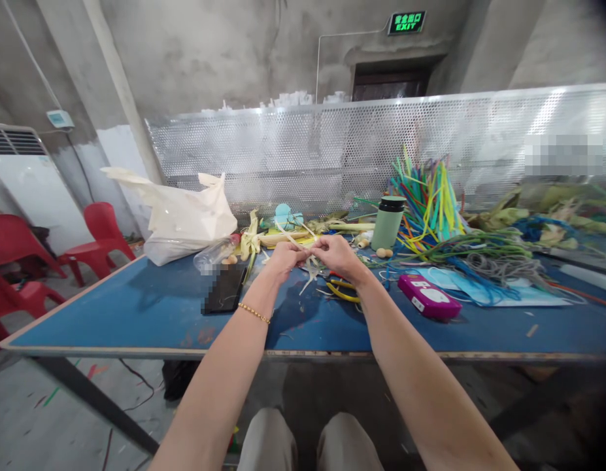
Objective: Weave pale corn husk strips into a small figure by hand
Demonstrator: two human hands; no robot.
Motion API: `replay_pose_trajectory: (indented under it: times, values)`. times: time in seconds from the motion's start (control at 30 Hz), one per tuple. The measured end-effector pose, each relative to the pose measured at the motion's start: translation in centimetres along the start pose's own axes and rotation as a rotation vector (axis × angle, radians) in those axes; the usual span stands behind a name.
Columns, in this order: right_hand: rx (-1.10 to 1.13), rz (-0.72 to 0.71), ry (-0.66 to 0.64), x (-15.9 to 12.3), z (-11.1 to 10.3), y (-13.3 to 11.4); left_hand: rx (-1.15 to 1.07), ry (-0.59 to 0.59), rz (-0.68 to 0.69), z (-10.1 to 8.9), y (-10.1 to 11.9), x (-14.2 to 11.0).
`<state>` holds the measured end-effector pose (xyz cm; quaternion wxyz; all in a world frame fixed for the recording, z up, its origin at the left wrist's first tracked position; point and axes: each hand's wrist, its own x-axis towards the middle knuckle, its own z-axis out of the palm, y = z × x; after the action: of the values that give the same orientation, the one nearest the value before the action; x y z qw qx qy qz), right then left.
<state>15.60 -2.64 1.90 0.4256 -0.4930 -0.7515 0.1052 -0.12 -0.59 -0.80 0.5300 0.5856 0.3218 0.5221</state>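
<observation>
My left hand (pixel 284 260) and my right hand (pixel 338 255) meet above the middle of the blue table, fingers pinched close together. Between them they hold pale, narrow strips (pixel 289 235) that look like corn husk. Two strip ends stick up past the fingertips, and frayed pale ends (pixel 310 278) hang below. Where the strips cross is mostly covered by my fingers. Just under my right wrist lies a tool with yellow and red handles (pixel 342 292), its other end hard to make out. A dark flat device (pixel 227 291) lies beside my left forearm.
Corn husks (pixel 252 239), a clear bottle (pixel 214 255) and a white plastic bag (pixel 187 219) lie left and behind. A green jar (pixel 388 224), colourful strips (pixel 437 203), cords (pixel 499 265), a purple box (pixel 429 297) and blue masks (pixel 508 291) are rightward. Perforated metal panel (pixel 283 150) behind.
</observation>
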Motion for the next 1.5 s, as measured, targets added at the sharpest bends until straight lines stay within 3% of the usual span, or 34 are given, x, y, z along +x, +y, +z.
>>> replay_pose_trajectory:
  times: [0.33, 0.77, 0.97, 1.1, 1.23, 1.37, 1.5]
  values:
    - [-0.044, 0.010, 0.057, 0.3, 0.1, 0.8, -0.033, -0.042, -0.068, -0.2, 0.5, -0.4]
    - [-0.053, -0.012, 0.050, 0.2, -0.2, 0.7, -0.046, 0.024, -0.089, -0.3, 0.4, -0.3]
    - [-0.176, -0.068, 0.285, 0.3, 0.4, 0.5, -0.116, 0.128, -0.139, -0.5, 0.6, -0.2]
    - [-0.195, -0.041, 0.155, 0.0, 1.2, -0.1, -0.302, 0.239, -0.184, -0.5, 1.0, -0.1]
    - [-0.117, -0.044, 0.113, -0.2, 1.9, -0.7, -0.389, 0.249, -0.197, -0.1, 1.2, -0.2]
    - [0.041, 0.027, 0.120, -0.2, 2.2, -0.9, -0.333, 0.198, -0.170, 0.3, 1.0, -0.3]
    - [0.089, 0.067, 0.115, -0.2, 2.2, -0.7, -0.178, 0.182, -0.053, 0.4, 0.7, -0.3]
